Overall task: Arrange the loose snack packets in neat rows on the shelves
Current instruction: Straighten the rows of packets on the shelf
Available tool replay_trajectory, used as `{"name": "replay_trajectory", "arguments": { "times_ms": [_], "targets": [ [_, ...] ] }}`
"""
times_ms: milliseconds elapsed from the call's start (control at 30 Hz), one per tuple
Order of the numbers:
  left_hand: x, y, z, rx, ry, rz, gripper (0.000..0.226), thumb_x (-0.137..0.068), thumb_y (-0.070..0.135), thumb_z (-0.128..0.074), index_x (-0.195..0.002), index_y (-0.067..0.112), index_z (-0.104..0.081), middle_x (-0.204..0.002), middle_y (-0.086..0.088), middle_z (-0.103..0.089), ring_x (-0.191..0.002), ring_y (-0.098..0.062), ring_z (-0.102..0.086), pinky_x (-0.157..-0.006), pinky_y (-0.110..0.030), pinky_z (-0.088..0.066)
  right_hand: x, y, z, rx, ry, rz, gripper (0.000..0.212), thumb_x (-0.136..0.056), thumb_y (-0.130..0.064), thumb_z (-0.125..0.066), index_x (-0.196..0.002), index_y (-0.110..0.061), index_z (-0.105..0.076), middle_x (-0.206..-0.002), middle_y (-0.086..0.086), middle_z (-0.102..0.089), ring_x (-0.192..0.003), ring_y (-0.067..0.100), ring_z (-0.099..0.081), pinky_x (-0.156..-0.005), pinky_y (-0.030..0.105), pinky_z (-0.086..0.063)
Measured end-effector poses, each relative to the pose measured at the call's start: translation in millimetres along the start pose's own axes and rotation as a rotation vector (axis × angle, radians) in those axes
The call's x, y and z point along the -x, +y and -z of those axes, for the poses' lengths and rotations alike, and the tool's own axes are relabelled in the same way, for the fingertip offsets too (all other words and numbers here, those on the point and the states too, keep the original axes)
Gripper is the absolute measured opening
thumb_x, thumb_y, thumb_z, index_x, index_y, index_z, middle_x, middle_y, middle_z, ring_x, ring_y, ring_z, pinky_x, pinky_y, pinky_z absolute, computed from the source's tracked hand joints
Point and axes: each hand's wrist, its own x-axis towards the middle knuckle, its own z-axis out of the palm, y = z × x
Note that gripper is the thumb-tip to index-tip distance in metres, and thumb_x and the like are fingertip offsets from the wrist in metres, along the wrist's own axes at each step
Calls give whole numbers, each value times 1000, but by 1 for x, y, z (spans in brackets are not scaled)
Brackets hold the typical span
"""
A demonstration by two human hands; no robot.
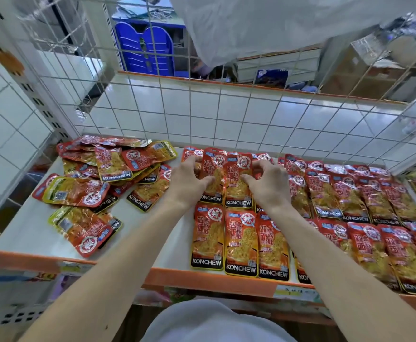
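Shop: wire-backed shelf (pixel 128 213), snack packets (pixel 241 243).

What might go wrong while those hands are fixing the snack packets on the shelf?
The front row hangs slightly over the shelf edge, so the right forearm brushing it might knock packets off. The left hand and right hand pinch two packets among overlapping neighbours; tugging may mess up that row.

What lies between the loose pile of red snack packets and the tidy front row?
Bare white shelf surface, with the left forearm across it, in the head view.
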Motion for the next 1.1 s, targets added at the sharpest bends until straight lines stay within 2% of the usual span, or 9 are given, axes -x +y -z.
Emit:
{"name": "replay_trajectory", "arguments": {
  "times_ms": [100, 200, 333, 500, 567, 667, 800, 1000, 1100],
  "targets": [
    [2, -3, -2, -70, 42, -28, 61, -84, 28, -80, -137, 12, -53, -101, -1, -62, -104, -24, -61, -92, -37, -54, 1, 1, -3, 158, 11, 19, 43, -85, -38, -76, -120, -14, -67, -112, 5, -66, -114, 26, -49, -94, 39, -40],
    [5, -5, -2, -143, 36, -58, 63, -87, 29, -77, -141, 8, -50, -110, -6, -63, -103, -22, -58, -93, -30, -48, 2, 2, -5, 264, 9, 20, 48, -85, -44, -73, -124, -17, -65, -125, 4, -56, -122, 26, -38, -96, 41, -35],
    [8, -8, -3, -234, -5, -125, 55, -93, 31, -69, -141, 10, -52, -130, -12, -59, -118, -28, -56, -101, -38, -47, 5, 6, -8, 320, -7, 37, 52, -84, -46, -73, -125, -16, -65, -133, 4, -48, -127, 26, -29, -99, 47, -33],
    [13, -10, -6, -299, -41, -157, 47, -97, 36, -63, -137, 13, -56, -130, -10, -55, -123, -27, -52, -97, -40, -50, 11, 9, -7, 304, -34, 132, 59, -85, -42, -73, -136, -19, -56, -142, 5, -48, -133, 27, -27, -103, 46, -28],
    [15, -11, -6, -304, -46, -173, 46, -97, 35, -62, -135, 10, -56, -129, -11, -55, -122, -28, -53, -96, -38, -49, 13, 9, -6, 266, -97, 214, 60, -85, -45, -71, -138, -23, -55, -145, 1, -47, -135, 24, -22, -107, 45, -23],
    [19, -13, -8, -319, -33, -195, 42, -99, 34, -59, -132, 8, -56, -127, -12, -56, -118, -28, -54, -93, -35, -48, 16, 9, -4, 333, -227, 317, 58, -87, -53, -66, -139, -32, -54, -153, -8, -40, -142, 20, -18, -112, 52, -16],
    [25, -15, -13, -365, 0, -224, 43, -99, 32, -58, -134, 8, -55, -123, -13, -54, -116, -29, -54, -91, -38, -51, 18, 9, -3, 364, -245, 272, 55, -88, -60, -60, -137, -37, -54, -154, -12, -39, -145, 17, -17, -110, 56, -14],
    [26, -16, -15, -388, -20, -229, 44, -100, 33, -57, -138, 10, -54, -134, -17, -48, -125, -32, -47, -97, -42, -51, 23, 9, -4, 381, -241, 241, 55, -91, -58, -57, -141, -35, -50, -156, -11, -36, -146, 16, -17, -111, 53, -13],
    [24, -19, -14, -386, -9, -230, 41, -99, 32, -59, -132, 8, -59, -128, -18, -51, -120, -34, -51, -94, -44, -51, 24, 8, -3, 353, -249, 240, 54, -92, -56, -57, -140, -34, -51, -156, -11, -37, -146, 15, -17, -112, 53, -12]
  ]
}}
